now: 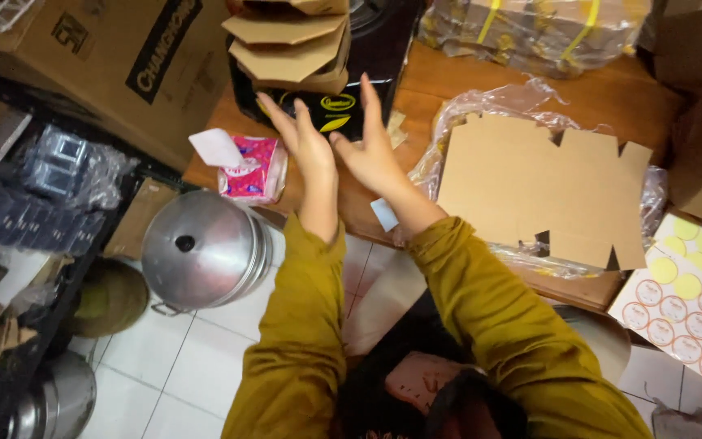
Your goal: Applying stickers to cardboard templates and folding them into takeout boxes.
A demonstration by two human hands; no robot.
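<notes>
Mustard-yellow sleeves [310,341] fill the near foreground, both forearms reaching up toward the wooden table [611,114]. Left hand [306,142] is open, fingers straight and close together, holding nothing; right hand [375,150] is open with fingers spread, also empty. Both sit just in front of the black box [367,49] at the table's back, under a leaning stack of folded cardboard boxes [290,45]. Risk, as judged: a nudge could tip the stack onto the tissue pack [252,169] or the steel pot lid [201,248] below. Flat cardboard sheets [542,191] overhang the table edge and could slide off.
</notes>
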